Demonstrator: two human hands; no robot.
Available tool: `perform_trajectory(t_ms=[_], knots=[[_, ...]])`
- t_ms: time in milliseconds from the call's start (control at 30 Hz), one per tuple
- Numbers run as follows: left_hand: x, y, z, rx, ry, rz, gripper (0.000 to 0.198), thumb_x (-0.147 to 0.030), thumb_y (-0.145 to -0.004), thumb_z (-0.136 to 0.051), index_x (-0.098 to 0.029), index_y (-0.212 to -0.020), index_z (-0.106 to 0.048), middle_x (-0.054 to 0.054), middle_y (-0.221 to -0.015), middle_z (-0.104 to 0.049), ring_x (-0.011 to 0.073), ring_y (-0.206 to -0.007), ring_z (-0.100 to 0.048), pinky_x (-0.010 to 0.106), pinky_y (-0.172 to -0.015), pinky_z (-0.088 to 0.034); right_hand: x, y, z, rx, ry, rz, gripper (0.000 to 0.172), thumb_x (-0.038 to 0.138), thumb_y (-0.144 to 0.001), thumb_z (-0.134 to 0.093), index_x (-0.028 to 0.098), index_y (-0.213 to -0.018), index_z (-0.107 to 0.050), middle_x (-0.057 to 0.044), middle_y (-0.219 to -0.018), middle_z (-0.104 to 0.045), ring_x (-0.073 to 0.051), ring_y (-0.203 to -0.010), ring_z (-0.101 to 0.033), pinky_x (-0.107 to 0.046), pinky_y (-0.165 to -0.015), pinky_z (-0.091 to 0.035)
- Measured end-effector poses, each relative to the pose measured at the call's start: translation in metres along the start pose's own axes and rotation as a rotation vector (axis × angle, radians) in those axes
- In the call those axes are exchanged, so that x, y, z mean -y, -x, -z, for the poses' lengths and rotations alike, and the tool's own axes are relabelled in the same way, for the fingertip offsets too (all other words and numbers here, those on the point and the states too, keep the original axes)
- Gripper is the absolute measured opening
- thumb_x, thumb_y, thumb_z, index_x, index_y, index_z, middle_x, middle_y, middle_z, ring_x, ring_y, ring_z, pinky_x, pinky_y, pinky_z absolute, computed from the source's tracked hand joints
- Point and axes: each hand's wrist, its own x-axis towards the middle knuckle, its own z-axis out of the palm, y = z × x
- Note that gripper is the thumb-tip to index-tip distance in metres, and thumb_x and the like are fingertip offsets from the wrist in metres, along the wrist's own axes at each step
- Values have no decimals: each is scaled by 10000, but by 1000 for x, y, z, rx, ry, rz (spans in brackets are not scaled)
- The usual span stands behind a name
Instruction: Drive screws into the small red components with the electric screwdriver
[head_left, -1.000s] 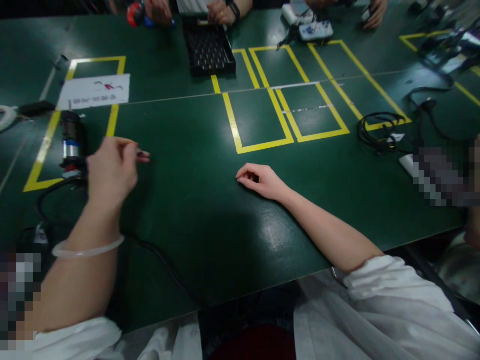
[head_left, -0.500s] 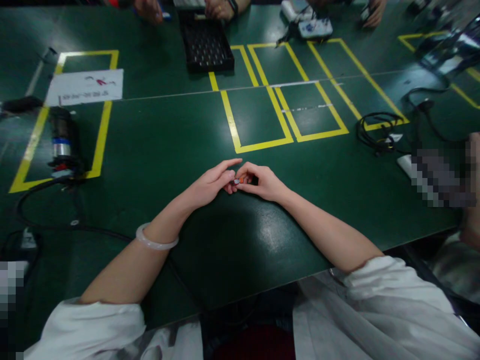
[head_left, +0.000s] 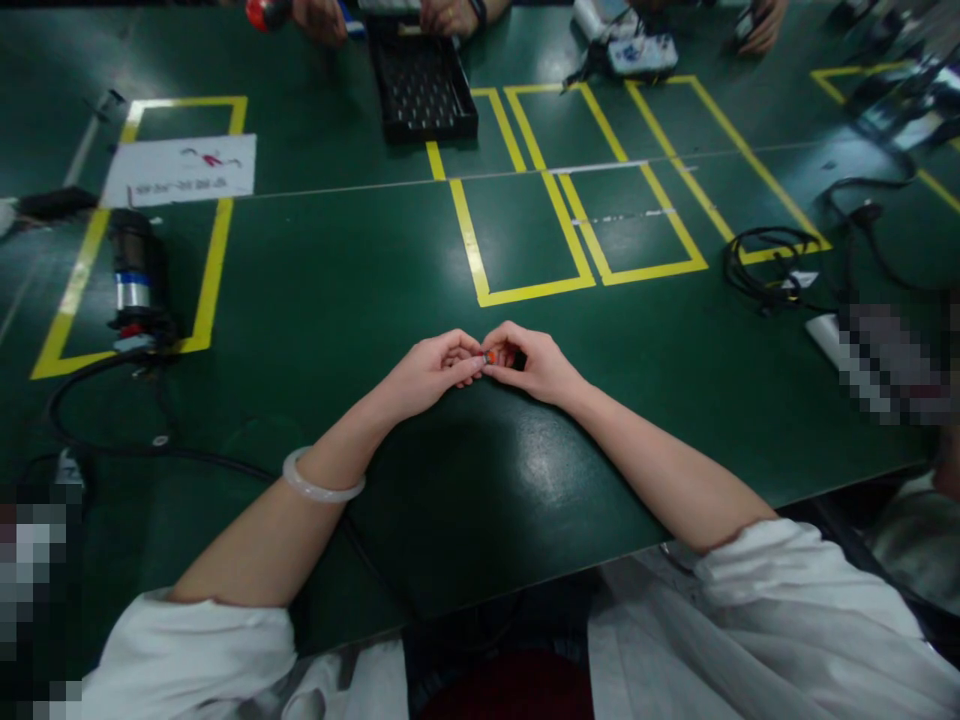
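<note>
Left hand [head_left: 431, 372] and right hand [head_left: 536, 365] meet fingertip to fingertip, both pinching a small orange part [head_left: 490, 356] between them, long axis hand to hand, its heading unclear. The left fingers, outstretched before, now curl.

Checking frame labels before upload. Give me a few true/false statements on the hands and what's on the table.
1. The left hand and right hand both pinch a small orange part. True.
2. The bracelet is on the right wrist. False: it is on the left wrist.
3. The black tray lies at the far side of the table, apart from both hands. True.
4. The coiled cable lies inside the left yellow box. False: the cable lies to the right, and that box holds a cylinder tool.
</note>
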Motion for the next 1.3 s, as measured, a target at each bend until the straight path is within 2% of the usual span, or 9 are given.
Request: perform_trajectory(t_ms=[200, 367, 500, 700, 1033, 1300], knots=[[2, -1, -2, -64, 44, -33, 302, -364, -850, -728, -143, -1005, -592, 19, -829, -654, 132, -712, -628, 277, -692, -531, 2, 0, 2, -12, -82, -108, 214, 398, -962, -632, 194, -1014, -593, 13, -802, -671, -111, -682, -597, -243, -658, -466], [1, -2, -3, -83, 49, -61, 306, -320, -816, -766, -139, -994, -595, 16, -848, -650, 121, -715, -628, 257, -679, -534, 2, -1, 2, -17, -38, -63, 155, 342, -953, -642, 190, -938, -616, 11, -794, -643, -114, -699, -581, -246, -657, -451], [4, -2, -2, -88, 70, -43, 317, -321, -815, -767, -137, -1008, -595, 17, -855, -647, 119, -714, -625, 251, -664, -540, -2, -2, 1, -19, -37, -24, 123, 303, -926, -646, 198, -975, -606, 7, -828, -640, -114, -688, -578, -253, -641, -447], [8, -3, -4, -95, 88, -82, 293, -298, -803, -764, -146, -974, -582, 26, -894, -639, 127, -766, -630, 237, -651, -540, -3, -2, 1, -27, 12, -5, 168, 239, -874, -676, 201, -1013, -589, -10, -912, -670, -124, -725, -605, -267, -666, -465], [8, -3, -4, -133, 69, -99, 296, -237, -758, -773, -151, -949, -562, 39, -939, -634, 132, -822, -634, 224, -664, -521, -3, 1, 0, -36, 173, 131, 90, 175, -906, -613, 206, -988, -593, -34, -966, -616, -158, -831, -587, -294, -734, -485], [8, -4, -3, -107, 76, -59, 329, -289, -763, -777, -157, -958, -546, 37, -932, -632, 143, -814, -641, 247, -672, -533, 0, -1, 0, -19, 136, 44, 117, 184, -883, -626, 211, -988, -583, -37, -977, -635, -157, -822, -606, -294, -726, -496]])
